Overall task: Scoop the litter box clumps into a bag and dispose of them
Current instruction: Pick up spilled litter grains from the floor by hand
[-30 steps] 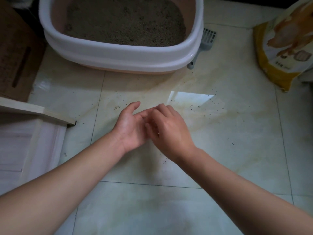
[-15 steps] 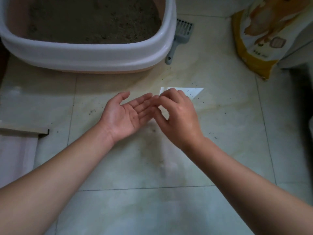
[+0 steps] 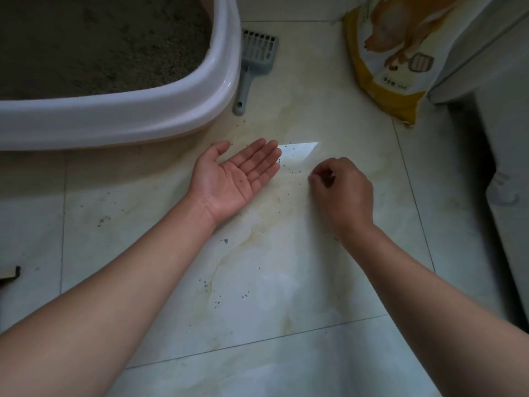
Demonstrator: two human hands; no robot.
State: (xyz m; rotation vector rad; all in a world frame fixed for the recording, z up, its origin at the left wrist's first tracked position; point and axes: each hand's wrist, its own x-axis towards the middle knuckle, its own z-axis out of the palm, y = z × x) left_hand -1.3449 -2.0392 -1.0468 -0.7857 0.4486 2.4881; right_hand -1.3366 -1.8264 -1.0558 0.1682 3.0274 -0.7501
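The white-rimmed litter box (image 3: 148, 110), filled with grey-brown litter, sits at the upper left on the tiled floor. A grey slotted scoop (image 3: 254, 61) lies on the floor against its right side. My left hand (image 3: 234, 179) is held palm up and flat just in front of the box, with a dark speck or two on the palm. My right hand (image 3: 342, 190) is to its right, palm down, fingertips pinched together over scattered litter grains (image 3: 292, 170) on the tile; whether it holds a grain is too small to tell.
A yellow and white litter sack (image 3: 395, 53) leans at the upper right. A pale cabinet or appliance (image 3: 503, 133) runs down the right edge. More loose grains (image 3: 217, 293) dot the stained tiles nearer me. A wooden corner (image 3: 10, 272) shows at the left edge.
My hands have come apart: the right one moved right and down to the floor grains, and the left palm opened flat. The view shifted right, closer to the box and scoop.
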